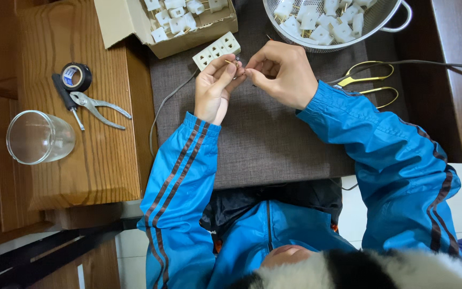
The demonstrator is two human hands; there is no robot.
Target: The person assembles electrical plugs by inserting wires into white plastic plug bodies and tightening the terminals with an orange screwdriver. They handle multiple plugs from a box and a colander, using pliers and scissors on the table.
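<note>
My left hand [213, 90] and my right hand [280, 73] meet over a grey cloth mat [274, 144], fingertips pinched together on a small metal contact piece [236, 63] that is mostly hidden by the fingers. Just beyond the fingertips lies a cream multi-socket plate [216, 50] on the mat. Both arms wear blue jacket sleeves.
A cardboard box [129, 21] of small white plastic parts stands at the back. A metal colander [383, 21] holds more of them. Gold-handled scissors [367, 80] and a dark cable [434, 65] lie right. Tape roll [76, 76], screwdriver [68, 101], pliers [100, 107] and a glass [38, 137] sit on the wooden table at left.
</note>
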